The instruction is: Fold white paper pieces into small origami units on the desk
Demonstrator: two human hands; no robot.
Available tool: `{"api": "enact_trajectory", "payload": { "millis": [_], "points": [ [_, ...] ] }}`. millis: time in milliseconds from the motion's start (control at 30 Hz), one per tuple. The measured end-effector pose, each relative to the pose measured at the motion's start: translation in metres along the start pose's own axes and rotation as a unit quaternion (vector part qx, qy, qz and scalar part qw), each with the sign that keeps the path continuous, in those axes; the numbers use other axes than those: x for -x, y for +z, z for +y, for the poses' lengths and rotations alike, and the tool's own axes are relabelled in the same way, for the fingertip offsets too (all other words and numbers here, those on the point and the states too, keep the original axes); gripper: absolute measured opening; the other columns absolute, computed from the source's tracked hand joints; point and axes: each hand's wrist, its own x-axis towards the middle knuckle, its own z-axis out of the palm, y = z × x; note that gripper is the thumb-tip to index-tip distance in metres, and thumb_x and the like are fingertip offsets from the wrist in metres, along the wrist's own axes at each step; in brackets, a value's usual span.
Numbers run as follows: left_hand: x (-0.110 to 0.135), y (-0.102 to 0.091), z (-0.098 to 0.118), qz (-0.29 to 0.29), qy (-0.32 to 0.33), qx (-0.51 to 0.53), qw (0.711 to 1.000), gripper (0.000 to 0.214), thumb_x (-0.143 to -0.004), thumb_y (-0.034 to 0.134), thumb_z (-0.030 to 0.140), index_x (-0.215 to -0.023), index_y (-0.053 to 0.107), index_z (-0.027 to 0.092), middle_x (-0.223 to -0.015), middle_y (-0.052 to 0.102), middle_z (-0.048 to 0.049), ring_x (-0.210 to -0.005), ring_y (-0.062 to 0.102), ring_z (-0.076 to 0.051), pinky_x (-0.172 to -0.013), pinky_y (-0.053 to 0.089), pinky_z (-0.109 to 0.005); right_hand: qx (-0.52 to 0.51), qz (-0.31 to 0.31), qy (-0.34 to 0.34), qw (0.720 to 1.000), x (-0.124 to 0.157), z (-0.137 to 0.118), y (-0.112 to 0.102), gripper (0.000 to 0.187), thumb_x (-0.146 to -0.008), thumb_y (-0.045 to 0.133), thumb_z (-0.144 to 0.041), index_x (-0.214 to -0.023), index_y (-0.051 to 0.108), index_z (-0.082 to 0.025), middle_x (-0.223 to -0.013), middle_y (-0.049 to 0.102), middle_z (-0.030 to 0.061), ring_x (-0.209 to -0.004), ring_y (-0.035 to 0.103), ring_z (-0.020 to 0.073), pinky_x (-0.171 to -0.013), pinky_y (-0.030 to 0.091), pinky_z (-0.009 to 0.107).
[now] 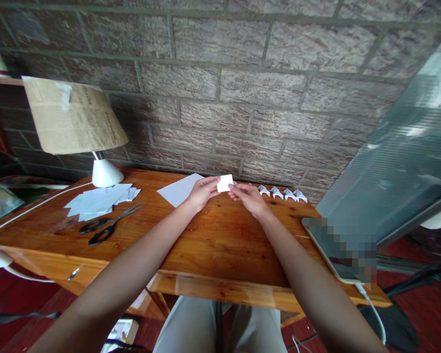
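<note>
A small white piece of paper is held up above the wooden table, between both hands. My left hand pinches its left edge, fingers closed. On the opposite side, my right hand grips the lower right corner between thumb and fingers. Behind my left hand lies a larger white sheet, partly covered by that hand. Several folded white paper pieces stand in a row along the back, to the right of my right hand; some are hidden behind it.
Black-handled scissors and a pile of white paper pieces lie on the table at left. Behind them stands a lamp with a paper shade. A tablet-like device with a plugged cable rests at the right edge. A brick wall backs the table.
</note>
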Motion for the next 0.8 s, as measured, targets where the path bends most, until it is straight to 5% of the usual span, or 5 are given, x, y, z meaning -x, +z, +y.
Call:
{"api": "enact_trajectory", "payload": {
  "millis": [333,533,667,800],
  "points": [
    [-0.006,-0.004,-0.004,0.052,-0.032,0.007,0.998,0.043,-0.058,0.083,0.048,-0.083,0.068,0.016,-0.085,0.073,-0.0073,-0.08,0.066,-0.017,-0.075,0.047,-0.028,0.019,-0.008,-0.025,0.999,0.0,0.007,0.007,0.041,-0.071,0.069,-0.059,-0.07,0.068,-0.019,-0.07,0.068,0.002,-0.064,0.058,0.0132,-0.066,0.045,0.028],
    [0.0,-0.002,-0.004,-0.018,-0.005,-0.053,0.998,0.04,-0.058,0.084,0.038,-0.09,0.07,0.018,-0.091,0.071,-0.0053,-0.088,0.064,-0.018,-0.078,0.049,-0.03,0.038,0.059,-0.059,0.996,-0.005,0.015,-0.004,0.041,-0.071,0.066,-0.058,-0.081,0.071,-0.019,-0.072,0.069,0.0018,-0.061,0.058,0.013,-0.058,0.043,0.026],
    [0.002,-0.002,-0.008,-0.026,0.046,-0.126,0.991,0.037,-0.059,0.083,0.035,-0.089,0.071,0.017,-0.097,0.071,-0.0072,-0.092,0.064,-0.021,-0.08,0.051,-0.033,0.003,0.049,-0.06,0.997,-0.006,0.015,-0.008,0.041,-0.066,0.072,-0.051,-0.094,0.071,-0.021,-0.076,0.07,0.0009,-0.061,0.06,0.0126,-0.056,0.044,0.025],
    [0.001,-0.003,-0.011,-0.068,0.115,-0.155,0.979,0.027,-0.061,0.081,0.028,-0.084,0.073,0.017,-0.115,0.068,-0.0098,-0.118,0.056,-0.025,-0.098,0.044,-0.037,-0.04,0.048,-0.045,0.997,-0.006,0.013,-0.008,0.031,-0.067,0.071,-0.041,-0.091,0.072,-0.021,-0.081,0.071,0.0014,-0.063,0.062,0.012,-0.058,0.046,0.024]
  ]
}}
